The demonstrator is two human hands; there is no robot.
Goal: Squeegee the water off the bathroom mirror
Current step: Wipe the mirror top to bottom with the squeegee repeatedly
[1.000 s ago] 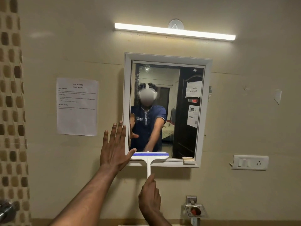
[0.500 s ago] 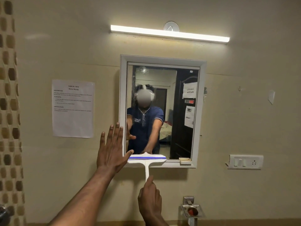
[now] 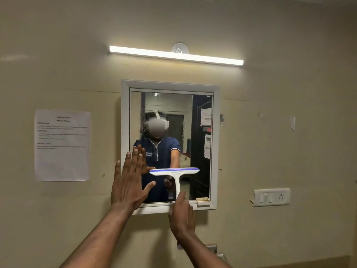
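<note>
Gripping white squeegee (image 3: 174, 176) by handle, my right hand (image 3: 181, 214) sets blue-edged blade level across lower half of mirror (image 3: 201, 151), blade apparently on glass. Fingers wrapped round handle, thumb up along it. Left hand (image 3: 129, 184) flat, fingers straight, over mirror's left frame edge, holding nothing; contact unclear from here. Droplets visible on upper glass. Paper notice (image 3: 62, 145) on wall at left, tube light (image 3: 175, 55) above mirror.

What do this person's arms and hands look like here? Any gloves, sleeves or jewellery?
Both forearms are bare, with no gloves, watch or rings visible on the left hand or right hand. The reflection in the mirror shows a dark blue short-sleeved shirt with pale trim at the cuffs.
</note>
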